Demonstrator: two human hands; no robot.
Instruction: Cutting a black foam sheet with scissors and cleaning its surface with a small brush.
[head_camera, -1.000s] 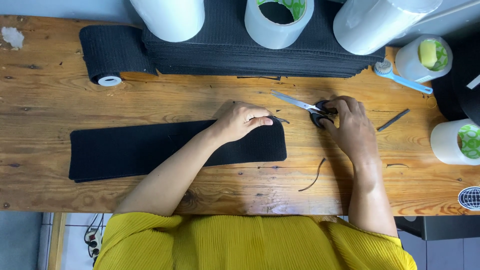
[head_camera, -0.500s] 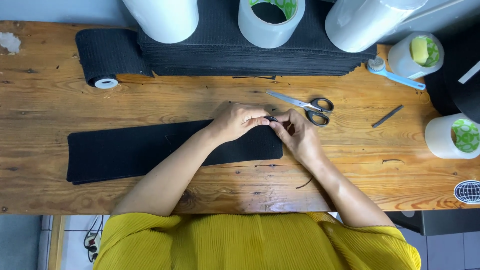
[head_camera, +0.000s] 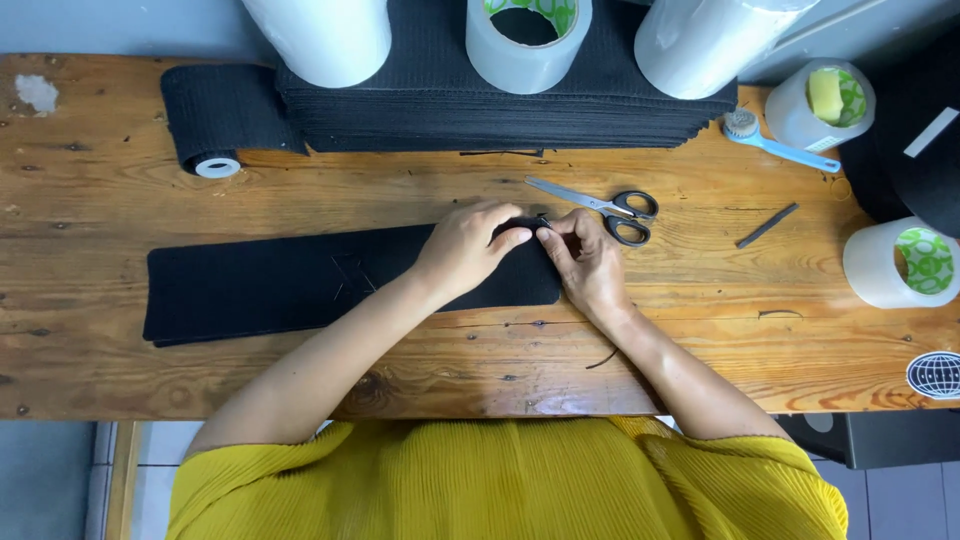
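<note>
A long black strip of ribbed fabric (head_camera: 260, 285) lies flat across the wooden table (head_camera: 120, 380). My left hand (head_camera: 468, 245) rests on its right end, fingers pinching the top right corner. My right hand (head_camera: 588, 262) meets it there, its fingertips pinching the same corner of the black fabric. A pair of scissors (head_camera: 600, 207) with black handles lies on the table just beyond my right hand, not held.
A stack of black fabric strips (head_camera: 500, 105) and a black fabric roll (head_camera: 215, 115) lie at the back, with white rolls (head_camera: 320, 35) and tape rolls (head_camera: 528, 40) on them. More tape rolls (head_camera: 900, 262), a blue-handled brush (head_camera: 780, 145) and black offcuts (head_camera: 768, 225) lie right.
My right hand left the scissors on the table and moved left to the fabric's corner, joining my left hand. The left hand stayed on the strip.
</note>
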